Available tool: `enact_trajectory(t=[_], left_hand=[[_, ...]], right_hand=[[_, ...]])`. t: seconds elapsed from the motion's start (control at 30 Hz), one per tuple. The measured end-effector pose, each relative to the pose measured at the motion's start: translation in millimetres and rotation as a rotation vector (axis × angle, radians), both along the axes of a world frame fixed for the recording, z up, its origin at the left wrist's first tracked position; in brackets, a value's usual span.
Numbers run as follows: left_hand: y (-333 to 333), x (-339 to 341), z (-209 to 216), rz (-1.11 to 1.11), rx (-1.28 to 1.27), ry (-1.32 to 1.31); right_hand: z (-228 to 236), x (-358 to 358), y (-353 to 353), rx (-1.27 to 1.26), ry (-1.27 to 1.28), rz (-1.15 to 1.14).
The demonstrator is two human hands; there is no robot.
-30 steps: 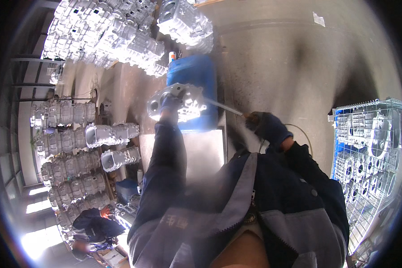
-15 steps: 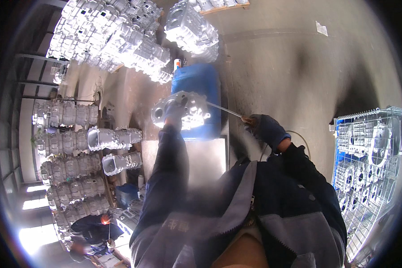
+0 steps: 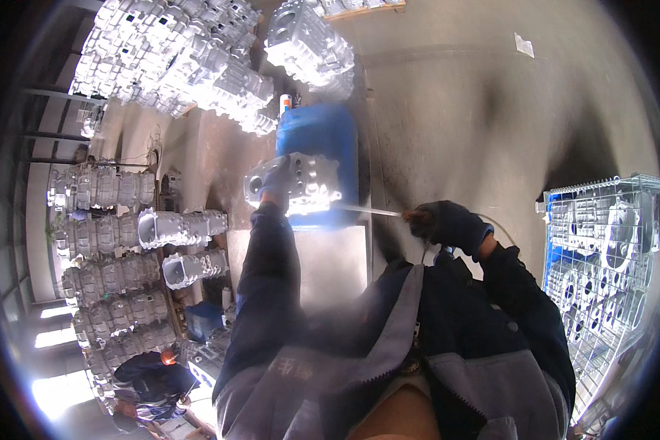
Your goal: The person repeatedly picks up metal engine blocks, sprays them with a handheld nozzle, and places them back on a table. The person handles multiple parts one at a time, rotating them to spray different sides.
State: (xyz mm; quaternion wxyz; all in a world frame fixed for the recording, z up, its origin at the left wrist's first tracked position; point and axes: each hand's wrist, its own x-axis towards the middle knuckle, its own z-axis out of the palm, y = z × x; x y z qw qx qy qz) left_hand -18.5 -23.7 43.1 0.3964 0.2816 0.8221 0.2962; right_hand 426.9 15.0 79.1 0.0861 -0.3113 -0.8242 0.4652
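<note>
A silvery cast-metal housing (image 3: 315, 176) with round holes lies on a blue plastic drum (image 3: 319, 132) in front of me. My left hand (image 3: 275, 178), in a bluish-grey glove, grips the housing near its left end; glare partly blurs the fingers. My right hand (image 3: 455, 226), in a dark glove, is closed around the brownish handle of a tool with a long thin metal rod (image 3: 374, 210). The rod points left, its tip at the housing's lower right edge; whether it touches cannot be made out. A thin hose (image 3: 495, 222) curves behind this hand.
Many similar castings (image 3: 154, 59) are stacked at the far left, with rows of them (image 3: 103, 187) lower down. A wire cage (image 3: 601, 257) of castings stands at right. A co-worker (image 3: 150, 378) bends over at lower left. A pale flat surface (image 3: 334, 264) lies before the drum.
My right hand has shifted right and slightly down, and the rod now lies flatter and lower against the housing. The housing has turned slightly under my left hand.
</note>
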Motion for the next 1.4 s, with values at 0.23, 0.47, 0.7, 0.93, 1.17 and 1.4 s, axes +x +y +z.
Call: enact_trajectory(t=[0.23,0.47,0.7,0.93,1.17,1.4], left_hand=[[-35.4,2.8,7.1,-0.267,-0.104,0.148],[-34.6,23.5,11.7,-0.201,-0.21,0.547],[-25.7,50.8,3.6,-0.151,-0.208,0.56],[-28.1,27.1,-17.8,-0.315,-0.41,0.59],[-37.2,24.2,-27.1,-0.209,-0.206,0.687],[-28.0,41.6,1.3,-0.318,-0.424,0.616]], right_hand=[[-33.8,19.1,-4.5,-0.434,0.06,0.055],[-91.7,-20.7,1.0,-0.311,0.224,-0.116],[-91.4,-43.1,19.3,-0.415,-0.084,-0.207],[-116.3,-47.3,1.4,-0.603,0.013,-0.224],[-96.0,-49.5,7.1,-0.552,-0.125,-0.205],[-47.8,-39.8,5.8,-0.486,-0.086,-0.156]])
